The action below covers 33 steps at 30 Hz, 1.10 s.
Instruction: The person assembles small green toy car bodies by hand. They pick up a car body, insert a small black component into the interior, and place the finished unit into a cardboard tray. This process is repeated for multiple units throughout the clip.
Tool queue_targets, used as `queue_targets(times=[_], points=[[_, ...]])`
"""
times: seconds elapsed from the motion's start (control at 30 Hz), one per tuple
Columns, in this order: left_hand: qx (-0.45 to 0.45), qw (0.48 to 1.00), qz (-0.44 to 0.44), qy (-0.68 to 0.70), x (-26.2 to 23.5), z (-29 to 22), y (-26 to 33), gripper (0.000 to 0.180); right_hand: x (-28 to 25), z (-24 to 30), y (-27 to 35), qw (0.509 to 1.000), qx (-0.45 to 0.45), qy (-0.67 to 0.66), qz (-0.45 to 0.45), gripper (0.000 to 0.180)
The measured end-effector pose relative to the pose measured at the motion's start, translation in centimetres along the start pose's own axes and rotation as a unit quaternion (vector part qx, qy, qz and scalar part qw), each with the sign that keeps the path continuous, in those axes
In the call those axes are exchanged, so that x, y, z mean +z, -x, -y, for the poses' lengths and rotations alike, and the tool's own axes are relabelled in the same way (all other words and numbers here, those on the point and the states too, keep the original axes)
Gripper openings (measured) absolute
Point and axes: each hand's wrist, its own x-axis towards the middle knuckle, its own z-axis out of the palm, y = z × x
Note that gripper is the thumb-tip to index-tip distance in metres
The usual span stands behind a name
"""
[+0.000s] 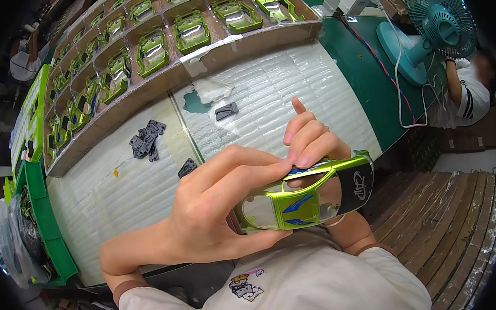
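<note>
A green table (362, 68) carries a white foam sheet (289, 78), torn near its middle so that green shows through. Across its far side stands a divided cardboard box (264, 40), tape on its near wall, its compartments holding bright green car bodies (191, 33). Brown slatted flooring (439, 211) lies at the lower right. At the right end of the table a teal fan (442, 26) stands tilted in view, with a white cable (399, 106) looping near its base; beyond it is a co-worker (466, 96) in a white top with dark stripes. A green bin (50, 224) sits at the left edge, with clear plastic beside it.

The shell (302, 205), another green car body, is held up in front of the person's chest, over the near edge of the table. It has clear windows, blue markings on the roof and a dark panel toward the right. The left hand (205, 203) grips its left end, thumb below and fingers along the upper edge. The right hand (315, 139) is behind it, fingertips at that same edge beside the left fingertips, index finger raised; its thumb's grip cannot be told.

Grey parts (146, 140) lie heaped on the sheet; one grey clip (226, 111) lies beside the tear, and a small yellow scrap (115, 173) lies left of the heap.
</note>
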Motion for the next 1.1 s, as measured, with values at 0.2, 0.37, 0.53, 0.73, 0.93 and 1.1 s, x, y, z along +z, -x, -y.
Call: queue_targets(times=[0.2, 0.37, 0.53, 0.73, 0.93, 1.1], points=[[-0.004, 1.0, 0.005, 0.005, 0.1, 0.2, 0.2, 0.061, 0.3, 0.1, 0.1, 0.999, 0.005, -0.023, -0.031, 0.024], [-0.018, 0.998, 0.028, 0.052, -0.1, 0.3, -0.1, 0.066, -0.6, 0.3, 0.0, 0.999, -0.02, 0.027, -0.006, 0.022], [-0.277, 0.786, 0.125, 0.538, -0.4, 2.9, 0.3, 0.07, -0.6, 0.5, 0.1, 0.998, -0.016, 0.056, -0.01, 0.017], [-0.411, 0.689, 0.235, 0.549, 0.2, 2.9, 0.3, 0.055, -2.0, 0.6, -1.1, 0.991, -0.034, 0.021, 0.13, 0.019], [-0.258, 0.881, 0.037, 0.395, -4.0, 2.4, -4.4, 0.062, -3.3, 0.2, 0.4, 0.953, 0.243, -0.108, -0.147, 0.038], [-0.189, 0.956, -0.195, -0.107, -11.5, 10.6, -14.5, 0.049, -3.8, 0.5, 1.4, 0.969, 0.242, 0.019, -0.038, 0.031]])
